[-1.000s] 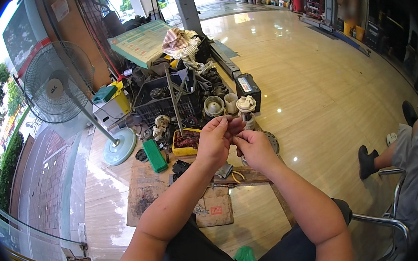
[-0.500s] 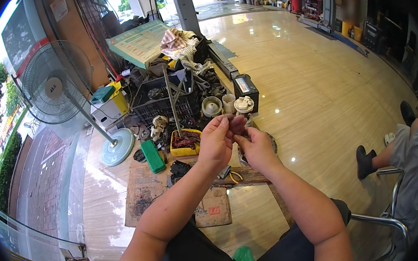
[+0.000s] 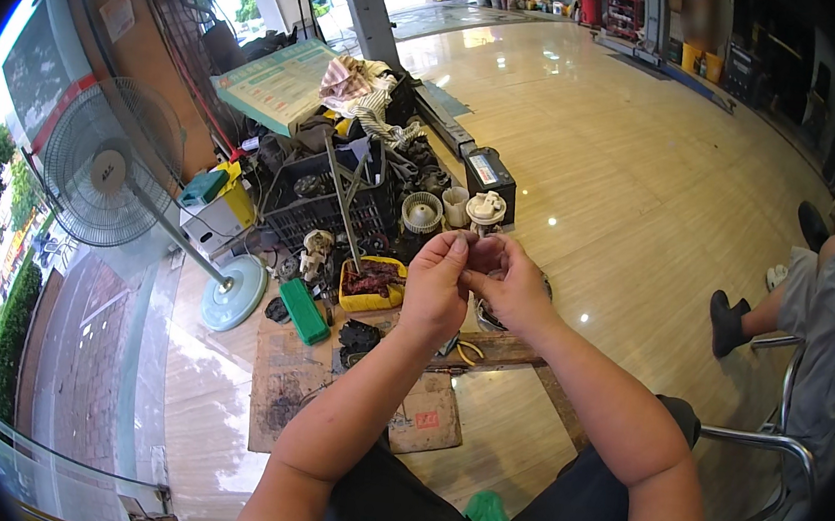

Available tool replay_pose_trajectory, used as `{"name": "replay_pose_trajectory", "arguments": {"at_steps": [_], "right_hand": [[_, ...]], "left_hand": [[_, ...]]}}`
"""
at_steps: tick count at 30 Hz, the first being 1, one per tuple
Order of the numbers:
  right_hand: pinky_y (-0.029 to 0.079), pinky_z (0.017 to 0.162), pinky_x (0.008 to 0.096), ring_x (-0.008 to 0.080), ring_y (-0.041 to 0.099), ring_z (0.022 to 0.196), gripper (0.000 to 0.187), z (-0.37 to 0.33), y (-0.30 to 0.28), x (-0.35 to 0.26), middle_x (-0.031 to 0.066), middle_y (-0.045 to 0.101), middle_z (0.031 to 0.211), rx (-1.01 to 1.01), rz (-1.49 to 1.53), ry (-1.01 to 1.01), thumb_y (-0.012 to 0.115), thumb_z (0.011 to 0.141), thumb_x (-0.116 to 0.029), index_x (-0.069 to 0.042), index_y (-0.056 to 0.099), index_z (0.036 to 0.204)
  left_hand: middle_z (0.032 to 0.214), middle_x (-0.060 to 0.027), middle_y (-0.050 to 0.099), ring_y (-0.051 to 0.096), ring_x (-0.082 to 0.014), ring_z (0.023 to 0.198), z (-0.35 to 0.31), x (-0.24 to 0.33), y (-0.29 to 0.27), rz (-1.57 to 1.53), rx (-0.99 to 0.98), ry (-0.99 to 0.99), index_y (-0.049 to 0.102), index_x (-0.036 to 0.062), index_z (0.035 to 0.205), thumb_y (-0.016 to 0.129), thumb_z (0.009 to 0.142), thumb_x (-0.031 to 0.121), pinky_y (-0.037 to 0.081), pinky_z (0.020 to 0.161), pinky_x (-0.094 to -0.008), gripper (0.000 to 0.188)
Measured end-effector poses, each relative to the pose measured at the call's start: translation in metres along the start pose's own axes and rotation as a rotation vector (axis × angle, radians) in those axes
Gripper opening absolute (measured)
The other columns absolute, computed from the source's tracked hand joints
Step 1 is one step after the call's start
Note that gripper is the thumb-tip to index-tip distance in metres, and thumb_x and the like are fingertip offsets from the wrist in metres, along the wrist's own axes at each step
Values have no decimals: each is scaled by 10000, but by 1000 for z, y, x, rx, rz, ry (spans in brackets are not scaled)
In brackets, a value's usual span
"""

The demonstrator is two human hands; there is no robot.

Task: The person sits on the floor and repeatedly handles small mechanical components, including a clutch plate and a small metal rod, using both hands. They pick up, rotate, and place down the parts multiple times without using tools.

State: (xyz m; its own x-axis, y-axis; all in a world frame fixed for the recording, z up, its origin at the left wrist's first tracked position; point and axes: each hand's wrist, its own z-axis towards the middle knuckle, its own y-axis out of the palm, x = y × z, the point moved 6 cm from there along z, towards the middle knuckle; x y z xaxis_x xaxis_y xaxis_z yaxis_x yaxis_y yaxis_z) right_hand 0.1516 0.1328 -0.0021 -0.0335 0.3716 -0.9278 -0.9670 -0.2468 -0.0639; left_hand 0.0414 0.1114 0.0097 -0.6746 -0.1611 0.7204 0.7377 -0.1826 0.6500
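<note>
Head view: both hands raised together over the cluttered floor, left hand (image 3: 438,285) and right hand (image 3: 508,281) meeting fingertip to fingertip, both pinched on a small dark part (image 3: 479,254) held between them in the air; too small and too covered by fingers to say what it is. Part sits above a round metal dish (image 3: 485,316) and a wooden plank (image 3: 489,350), with a yellow tray (image 3: 372,287) of reddish-brown bits just to the left. Risk as I judge it: the grip is fingertips only, so a slip would likely send the piece down among the black crate (image 3: 327,207) of junk, the dirty cardboard sheets (image 3: 295,379) and the loose dark lumps there, where it would be hard to find. Greasy-looking surroundings hint at slick fingers, which makes a slip likelier. Twisting or pulling hard with both hands could also snap or bend something this small. Pliers (image 3: 465,350) lie on the plank below, unused. Standing fan (image 3: 100,165) is well off to the left, seated person's leg (image 3: 804,298) well to the right; neither is close enough to interfere.
</note>
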Motion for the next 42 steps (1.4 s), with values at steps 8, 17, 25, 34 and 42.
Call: {"name": "replay_pose_trajectory", "arguments": {"at_steps": [8, 17, 25, 34, 42], "right_hand": [[527, 777, 284, 136, 632, 860, 359, 1, -6, -5, 68, 665, 945, -134, 192, 69, 748, 819, -95, 3, 576, 1118], [523, 707, 259, 107, 620, 789, 148, -2, 0, -5, 24, 659, 873, -106, 242, 124, 679, 858, -23, -6, 628, 996], [510, 675, 290, 149, 638, 719, 205, 0, 3, -4, 106, 667, 794, -43, -30, 35, 658, 878, -111, 27, 619, 1024], [489, 663, 343, 237, 626, 684, 173, -9, 7, -24, 175, 668, 794, -95, -243, 35, 632, 892, -153, 15, 648, 934], [478, 651, 313, 151, 581, 677, 133, -2, 1, -7, 100, 648, 741, -207, -364, -20, 634, 893, -134, -11, 654, 941]], "left_hand": [[1023, -146, 672, 658, -241, 952, -4, -2, 8, 66, -68, -20, 593, -3, 1051, 498, 988, 114, 526, 861, -354, 163], [991, -129, 670, 654, -233, 943, -6, -1, 4, -23, -79, -50, 596, 7, 1046, 513, 980, 105, 521, 861, -352, 144], [1050, -154, 654, 645, -304, 974, 9, 10, -20, -136, 103, 1, 561, 22, 1071, 448, 1008, 154, 514, 921, -467, 185], [1064, -133, 656, 646, -281, 982, 11, 20, -38, -138, 265, 9, 554, 31, 1088, 452, 1007, 157, 525, 918, -438, 181], [985, -96, 675, 651, -205, 820, 9, 25, -35, -124, 197, -94, 562, 43, 1087, 484, 997, 154, 529, 758, -356, 163]]}}
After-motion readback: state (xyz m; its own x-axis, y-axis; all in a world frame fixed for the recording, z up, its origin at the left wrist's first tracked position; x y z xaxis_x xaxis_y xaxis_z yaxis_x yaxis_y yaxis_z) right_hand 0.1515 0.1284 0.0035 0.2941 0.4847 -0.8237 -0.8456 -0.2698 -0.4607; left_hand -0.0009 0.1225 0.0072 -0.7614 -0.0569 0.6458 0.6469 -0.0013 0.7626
